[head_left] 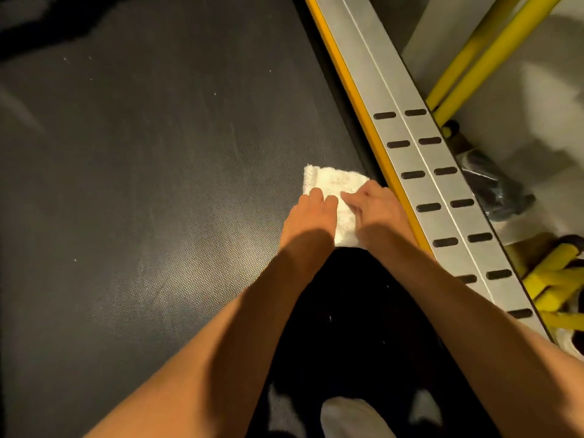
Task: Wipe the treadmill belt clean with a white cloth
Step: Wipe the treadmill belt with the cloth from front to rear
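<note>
On the belt [158,184], the white cloth [328,180] lies under left grip [311,213] and right grip [374,203], both spread flat.

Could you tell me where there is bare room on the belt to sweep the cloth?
Bare belt lies left of the cloth and beyond it, bordered on the right by the yellow strip. Crowded: the left hand and right hand press the cloth by that strip.

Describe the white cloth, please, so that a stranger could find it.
Find the dark treadmill belt and follow it to the silver side rail. Beside that rail, the left hand and right hand rest on the white cloth. Only it is soft and white.
</note>
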Action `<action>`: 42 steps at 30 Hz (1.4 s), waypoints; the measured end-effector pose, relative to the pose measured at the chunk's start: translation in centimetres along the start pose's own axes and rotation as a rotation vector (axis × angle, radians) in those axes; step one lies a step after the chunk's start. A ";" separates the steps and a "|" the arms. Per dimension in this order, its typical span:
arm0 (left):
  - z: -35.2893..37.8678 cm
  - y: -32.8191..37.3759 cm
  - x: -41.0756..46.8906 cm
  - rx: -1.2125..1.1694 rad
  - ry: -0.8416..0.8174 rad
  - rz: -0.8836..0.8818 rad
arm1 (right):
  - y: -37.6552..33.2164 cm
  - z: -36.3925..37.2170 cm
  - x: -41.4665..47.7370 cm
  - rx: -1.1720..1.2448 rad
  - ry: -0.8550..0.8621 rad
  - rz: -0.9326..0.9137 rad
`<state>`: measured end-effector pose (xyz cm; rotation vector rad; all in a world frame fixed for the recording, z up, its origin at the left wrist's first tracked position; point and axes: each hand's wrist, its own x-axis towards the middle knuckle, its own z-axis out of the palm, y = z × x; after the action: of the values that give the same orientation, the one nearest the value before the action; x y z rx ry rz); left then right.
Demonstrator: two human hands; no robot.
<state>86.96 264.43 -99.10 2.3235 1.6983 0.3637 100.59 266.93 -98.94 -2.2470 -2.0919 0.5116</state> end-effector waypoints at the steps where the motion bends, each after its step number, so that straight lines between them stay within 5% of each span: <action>1: -0.1 -0.1 0.2 -0.016 -0.013 -0.005 | 0.4 0.0 -0.3 0.035 0.014 -0.044; 10: -0.7 2.8 0.7 -0.124 -0.163 -0.071 | 1.6 -0.8 0.4 0.112 0.184 -0.006; 13: -0.2 2.4 -0.8 -0.125 -0.111 0.036 | 2.2 -0.1 -2.8 -0.085 0.183 -0.117; 22: -0.4 3.5 -0.2 -0.124 -0.160 0.040 | 1.1 -0.7 -2.1 0.290 0.194 0.254; 27: -0.3 2.0 -2.8 -0.077 -0.163 0.151 | 1.5 0.6 -6.3 0.241 0.133 0.089; 33: -1.2 2.8 -2.1 -0.080 -0.193 0.031 | 0.9 0.1 -5.3 0.279 0.173 0.249; 38: -2.0 0.8 -5.0 -0.164 -0.260 0.067 | -0.6 1.4 -9.0 0.201 0.109 0.105; 42: -2.5 -0.5 -3.6 -0.081 -0.190 0.038 | -1.2 0.5 -7.4 0.306 0.088 0.210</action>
<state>84.57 261.23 -97.10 2.2558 1.5245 0.2064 98.94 259.76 -97.53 -2.2695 -1.6188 0.6760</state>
